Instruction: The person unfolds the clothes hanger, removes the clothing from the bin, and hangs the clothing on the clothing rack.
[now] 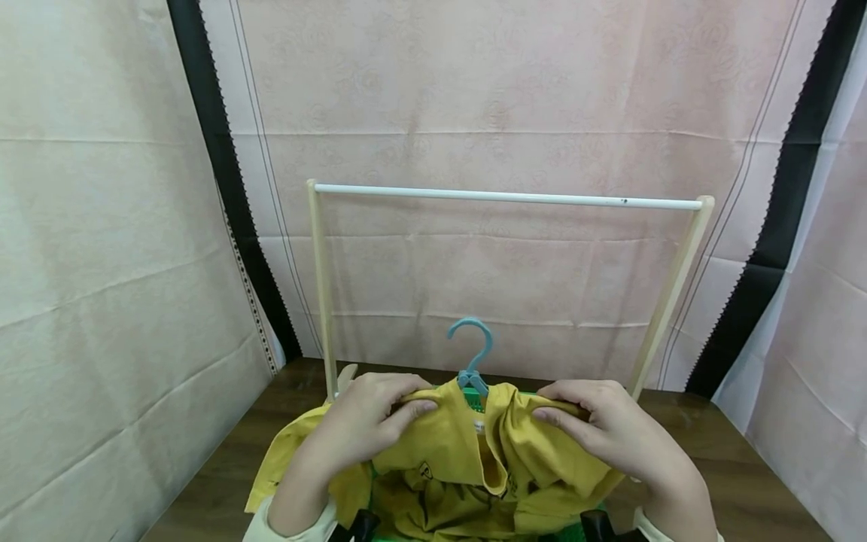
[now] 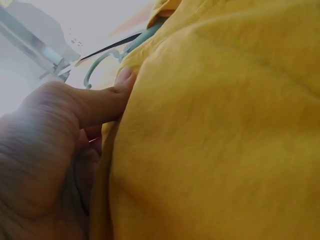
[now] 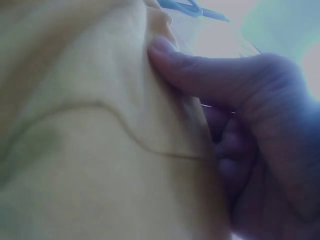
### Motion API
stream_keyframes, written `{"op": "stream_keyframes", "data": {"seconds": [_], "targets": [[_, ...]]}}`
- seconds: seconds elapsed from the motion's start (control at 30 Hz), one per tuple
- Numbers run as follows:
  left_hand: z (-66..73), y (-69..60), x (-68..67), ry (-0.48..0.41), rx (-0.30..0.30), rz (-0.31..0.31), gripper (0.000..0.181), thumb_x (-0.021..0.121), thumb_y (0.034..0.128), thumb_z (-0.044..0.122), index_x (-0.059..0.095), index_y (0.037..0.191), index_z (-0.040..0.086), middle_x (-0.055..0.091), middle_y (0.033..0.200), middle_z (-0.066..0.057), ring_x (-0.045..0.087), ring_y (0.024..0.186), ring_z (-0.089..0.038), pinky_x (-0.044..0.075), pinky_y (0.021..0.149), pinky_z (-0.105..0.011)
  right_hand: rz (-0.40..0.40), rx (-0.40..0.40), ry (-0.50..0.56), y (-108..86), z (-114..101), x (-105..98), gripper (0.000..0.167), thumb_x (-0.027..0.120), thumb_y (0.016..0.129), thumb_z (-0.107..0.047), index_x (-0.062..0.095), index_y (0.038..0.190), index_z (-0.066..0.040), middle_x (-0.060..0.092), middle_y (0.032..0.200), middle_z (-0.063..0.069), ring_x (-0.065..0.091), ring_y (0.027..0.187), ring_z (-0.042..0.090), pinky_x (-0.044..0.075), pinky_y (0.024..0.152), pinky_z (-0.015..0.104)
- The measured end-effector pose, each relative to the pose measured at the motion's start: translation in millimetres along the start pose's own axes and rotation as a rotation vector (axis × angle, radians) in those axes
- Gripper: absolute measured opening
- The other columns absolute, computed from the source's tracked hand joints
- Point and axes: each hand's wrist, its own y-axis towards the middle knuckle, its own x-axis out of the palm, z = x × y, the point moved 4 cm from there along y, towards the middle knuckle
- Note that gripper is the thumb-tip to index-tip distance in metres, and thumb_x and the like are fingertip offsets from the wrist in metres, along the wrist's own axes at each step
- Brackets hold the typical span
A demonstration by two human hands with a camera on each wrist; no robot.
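Note:
A yellow garment [image 1: 440,444] spreads between the two hands in the head view, its neck opening at the middle. The left hand [image 1: 359,421] pinches its left shoulder, thumb in front; the left wrist view shows that hand [image 2: 55,145] gripping the yellow cloth [image 2: 215,125]. On the other side, the right hand [image 1: 616,429] pinches the right shoulder, and in the right wrist view its thumb [image 3: 200,75] presses on the cloth [image 3: 100,150]. A blue hanger [image 1: 476,354] has its hook above the neckline; its arms are mostly hidden by the garment.
Behind the garment stands a rack with a white bar [image 1: 508,197] and cream posts. Something green [image 1: 474,399] shows behind the neckline and below the garment. The brown wooden table [image 1: 718,459] is bordered by pale cloth walls with black strips.

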Motion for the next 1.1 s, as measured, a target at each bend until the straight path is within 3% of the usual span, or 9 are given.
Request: {"op": "stream_keyframes", "data": {"seconds": [0.2,0.63,0.9,1.1], "targets": [[-4.6,-2.4,-2.7,-0.01,-0.023,-0.053,0.01,0.066,0.0974,0.04,0.072,0.102,0.034,0.067,0.093,0.028,0.057,0.07,0.003,0.046,0.069,-0.026,0.002,-0.008,-0.001,0.3,-0.3,-0.1,0.026,0.077,0.089,-0.008,0.072,0.102,-0.03,0.071,0.094,-0.017,0.063,0.078,0.001,0.048,0.068,0.014],[-4.1,-1.3,-1.2,-0.055,0.006,-0.047,0.008,0.068,0.0971,0.035,0.073,0.1,0.029,0.068,0.091,0.023,0.058,0.07,0.002,0.05,0.064,-0.023,-0.008,0.008,0.017,1.9,-0.1,1.9,0.022,0.075,0.092,-0.011,0.072,0.102,-0.03,0.07,0.094,-0.018,0.064,0.08,0.002,0.05,0.07,0.015],[-0.6,0.8,4.5,-0.073,0.018,-0.036,0.007,0.069,0.0966,0.034,0.074,0.099,0.029,0.068,0.087,0.023,0.051,0.06,0.002,0.047,0.058,-0.022,0.025,-0.096,0.042,6.1,-4.7,9.8,0.029,0.078,0.086,-0.002,0.071,0.103,-0.024,0.071,0.093,-0.013,0.064,0.077,0.003,0.049,0.068,0.014],[3.2,3.8,13.1,-0.111,0.064,-0.053,0.007,0.069,0.0975,0.032,0.074,0.097,0.027,0.067,0.084,0.021,0.048,0.056,0.005,0.045,0.054,-0.018,0.045,-0.14,0.01,13.9,-13.2,22.0,0.029,0.077,0.087,-0.002,0.069,0.104,-0.023,0.067,0.092,-0.015,0.058,0.075,-0.002,0.047,0.066,0.012]]}}
